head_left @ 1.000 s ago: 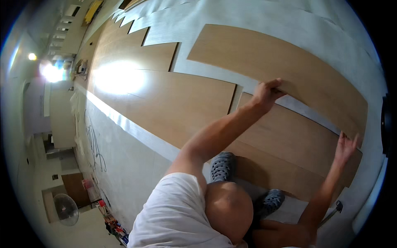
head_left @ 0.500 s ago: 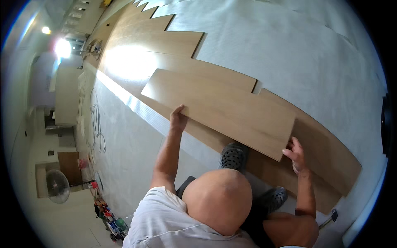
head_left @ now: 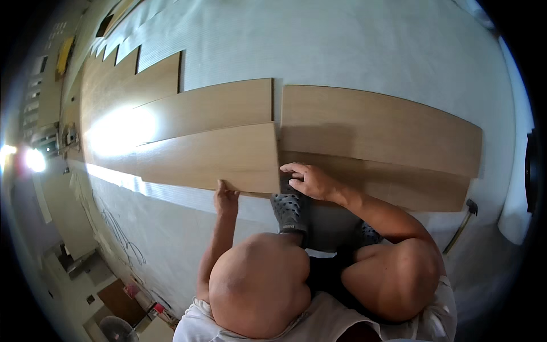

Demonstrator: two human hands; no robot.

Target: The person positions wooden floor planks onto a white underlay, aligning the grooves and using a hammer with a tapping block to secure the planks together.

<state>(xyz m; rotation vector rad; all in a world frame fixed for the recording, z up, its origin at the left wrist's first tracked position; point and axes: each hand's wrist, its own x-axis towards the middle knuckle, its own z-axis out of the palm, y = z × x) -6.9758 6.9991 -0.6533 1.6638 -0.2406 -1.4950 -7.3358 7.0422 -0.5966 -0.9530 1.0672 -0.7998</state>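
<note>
A light wood plank (head_left: 199,157) lies over the laid planks (head_left: 114,85) at the left, its right end near my shoe (head_left: 288,214). My left hand (head_left: 225,198) grips the plank's near edge with the thumb on top. My right hand (head_left: 303,179) is just beside the plank's right end, fingers apart and partly curled; I cannot tell whether a fingertip touches it. To the right, another plank (head_left: 379,122) and a second one (head_left: 373,185) lie side by side on the pale underlayment (head_left: 364,45). My knees are bent below my hands.
A hammer (head_left: 461,225) lies at the right, near a white roll (head_left: 511,188). Cables (head_left: 117,231) snake over the grey floor (head_left: 159,245) at left. A fan (head_left: 117,330) and small clutter stand at lower left. Bright lights (head_left: 34,159) show at far left.
The plank that both hands held at the right has swung left and down onto the laid planks. My right hand has let go or loosened at its end. The view has turned.
</note>
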